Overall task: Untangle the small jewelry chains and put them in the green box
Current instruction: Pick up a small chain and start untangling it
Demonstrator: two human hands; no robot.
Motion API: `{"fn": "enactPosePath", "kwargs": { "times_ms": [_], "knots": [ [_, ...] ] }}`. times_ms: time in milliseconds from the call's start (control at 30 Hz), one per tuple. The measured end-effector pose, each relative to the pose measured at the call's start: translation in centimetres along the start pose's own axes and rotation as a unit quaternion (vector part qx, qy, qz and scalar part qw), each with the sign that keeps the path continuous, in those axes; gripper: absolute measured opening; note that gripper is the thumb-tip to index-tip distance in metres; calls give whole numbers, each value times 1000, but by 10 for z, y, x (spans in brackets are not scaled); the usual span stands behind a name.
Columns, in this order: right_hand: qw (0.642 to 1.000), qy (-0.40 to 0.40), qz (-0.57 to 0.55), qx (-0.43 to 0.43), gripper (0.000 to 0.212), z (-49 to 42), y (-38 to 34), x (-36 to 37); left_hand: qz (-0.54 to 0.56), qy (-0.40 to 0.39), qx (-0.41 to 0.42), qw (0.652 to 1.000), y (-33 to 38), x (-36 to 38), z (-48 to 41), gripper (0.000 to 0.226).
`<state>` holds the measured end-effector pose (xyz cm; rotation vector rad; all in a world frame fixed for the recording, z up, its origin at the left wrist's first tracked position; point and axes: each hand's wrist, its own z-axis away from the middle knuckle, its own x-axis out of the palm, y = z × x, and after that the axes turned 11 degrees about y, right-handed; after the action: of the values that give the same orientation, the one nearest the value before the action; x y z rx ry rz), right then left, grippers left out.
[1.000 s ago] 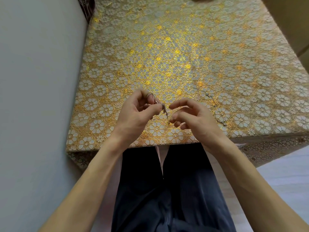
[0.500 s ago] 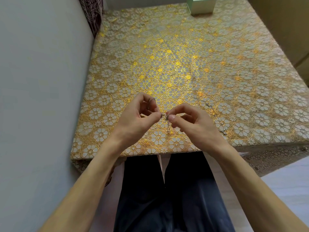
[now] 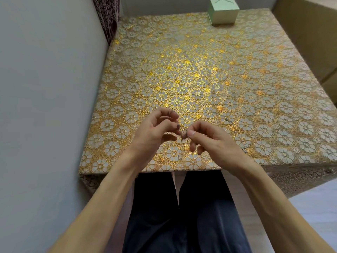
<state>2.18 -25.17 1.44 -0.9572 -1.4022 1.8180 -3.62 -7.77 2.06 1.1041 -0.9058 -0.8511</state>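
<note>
The chain (image 3: pixel 182 134) is held in the air between the two hands, at the end of the table (image 3: pixel 182 79) farthest from the green box (image 3: pixel 223 11), just above the edge opposite the one where the box stands. The right hand (image 3: pixel 217 145) pinches it between thumb and forefinger, with the other fingers curled loosely underneath. The left hand (image 3: pixel 155 132) meets it from the other side: its thumb and one fingertip close on the same knot of links, while the forefinger is lifted clear and hooked back, so this hand is half open above the pinch. The two sets of fingertips almost touch, and the chain shows only in the small gap between them. From there a thin strand hangs straight down, away from the box, and ends in a small bright piece just over the cloth. Whether that end touches the table cannot be told.

Loose chains (image 3: pixel 228 120) lie on the cloth on the right-hand side of the hands, also far from the box.

Compared with half a second ago, the left forefinger has come up off the pinch and the hanging strand reaches lower. The hands stay together over the same spot. The box, then cut off at the top, now shows whole.

Left of the table is a pale wall (image 3: pixel 45 106), and dark trousers (image 3: pixel 182 216) show below it.
</note>
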Motion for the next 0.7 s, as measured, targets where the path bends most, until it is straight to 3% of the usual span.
{"fn": "enactPosePath", "kwargs": {
  "times_ms": [167,333,567,700],
  "knots": [
    [1000,-2,27,-8,19,2,-3,2,66,24,-19,997,-1,4,2,14],
    [999,38,-19,8,15,1,-4,6,3,63,6,998,-5,4,2,13],
    [964,55,-245,92,11,1,-5,9,-96,65,55,992,-8,4,2,15],
    [974,65,-201,84,7,-2,1,8,-102,67,54,991,-5,1,0,11]
  ]
}}
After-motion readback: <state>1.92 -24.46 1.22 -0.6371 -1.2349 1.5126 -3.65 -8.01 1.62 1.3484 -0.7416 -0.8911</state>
